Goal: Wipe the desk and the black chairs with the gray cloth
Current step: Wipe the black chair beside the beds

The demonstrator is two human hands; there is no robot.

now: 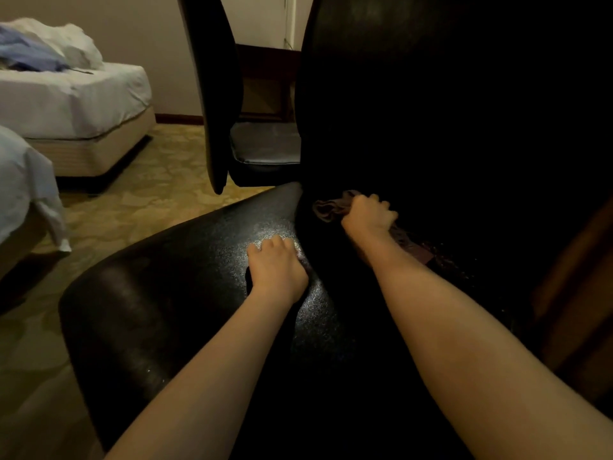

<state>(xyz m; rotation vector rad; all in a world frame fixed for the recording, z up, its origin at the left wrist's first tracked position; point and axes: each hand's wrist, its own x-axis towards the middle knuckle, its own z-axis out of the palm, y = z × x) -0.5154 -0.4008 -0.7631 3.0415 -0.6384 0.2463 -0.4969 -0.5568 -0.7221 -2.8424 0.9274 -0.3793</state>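
**Chair wipe: hand and cloth positions**

1. Right hand (368,214): my fingers are curled into a fist around the gray cloth (331,207). The cloth is bunched. One fold sticks out to the left of my knuckles, and a tail trails back under my wrist.
2. Cloth location: it is pressed against the lower part of the backrest (431,111) of the near black chair, just above the crease where the backrest meets the seat (166,293).
3. Left hand (277,265): it rests knuckles-up on the seat, close to that same crease. The fingers are bent and nothing shows in them. The two hands are near each other but apart.
4. Lighting: the seat shows a bright textured patch around my left hand. The backrest is too dark to read any surface detail.
5. Surroundings: a second black chair (262,147) stands just beyond, its seat facing me. A bed (83,104) with rumpled bedding (49,44) is at far left on the patterned carpet (159,194).
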